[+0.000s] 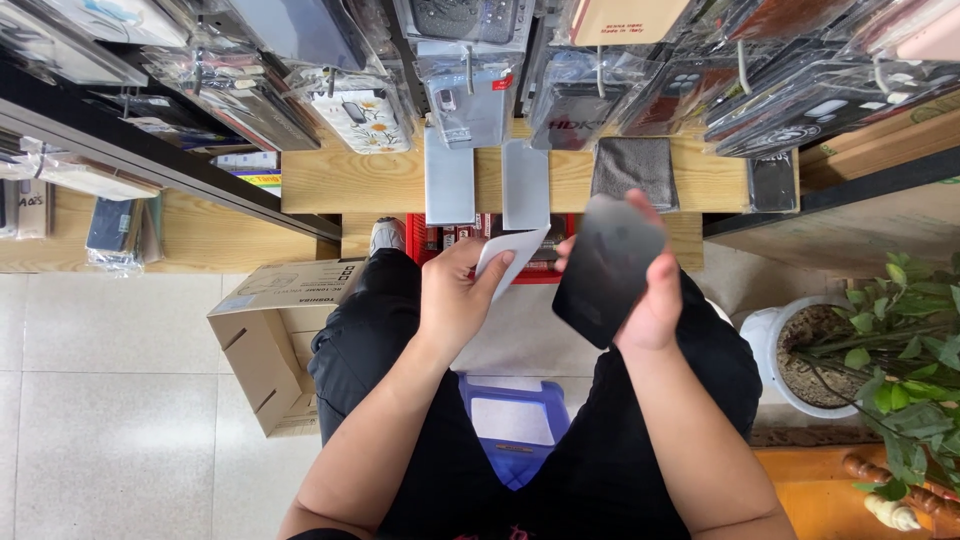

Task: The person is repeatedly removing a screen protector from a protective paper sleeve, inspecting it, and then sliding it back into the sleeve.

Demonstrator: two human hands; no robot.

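At frame centre, the left hand [455, 300] is pinching one white paper slip [508, 258]. The right hand [650, 295] is gripping one dark glass panel [605, 272]. Two grey sheets [450, 178] are lying above them.

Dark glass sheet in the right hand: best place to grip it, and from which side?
Probably by its long edges, from the right, as the right hand holds the dark glass sheet now. It is thin, flat and tilted, so edge contact keeps fingers off the face. The left hand holds a white paper.
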